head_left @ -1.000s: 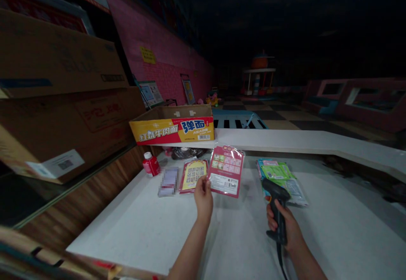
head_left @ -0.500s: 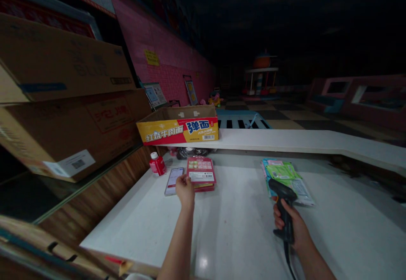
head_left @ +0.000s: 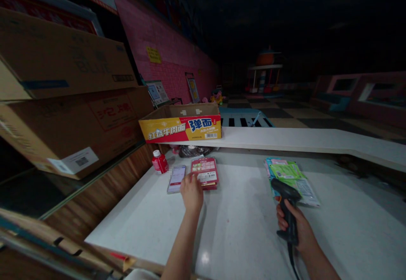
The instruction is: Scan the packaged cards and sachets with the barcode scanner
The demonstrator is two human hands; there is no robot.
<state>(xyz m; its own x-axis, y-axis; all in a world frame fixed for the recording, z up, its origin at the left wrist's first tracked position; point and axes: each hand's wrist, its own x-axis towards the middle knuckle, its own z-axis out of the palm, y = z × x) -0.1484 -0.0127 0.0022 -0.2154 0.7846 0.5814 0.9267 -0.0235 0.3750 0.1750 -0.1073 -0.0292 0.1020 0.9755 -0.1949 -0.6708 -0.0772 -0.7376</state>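
My left hand (head_left: 191, 193) hovers over the white counter (head_left: 241, 229), fingers loosely apart and holding nothing. Its fingertips are at the near left corner of a small stack of pink packets (head_left: 206, 171). A phone (head_left: 176, 178) lies face up just left of the hand. My right hand (head_left: 296, 228) grips the handle of a black barcode scanner (head_left: 284, 195), whose head points toward a pile of green and blue packets (head_left: 290, 177) lying flat at the counter's right side.
A small red bottle (head_left: 159, 161) stands left of the phone. A yellow and red open carton (head_left: 181, 123) sits on the raised white ledge (head_left: 301, 139). Large cardboard boxes (head_left: 63, 102) are stacked on the left. A dark bag (head_left: 194, 150) lies under the ledge.
My left hand carried a pink packet leftward, laid it on the yellow packet next to the phone and let go. The right hand kept hold of the scanner.
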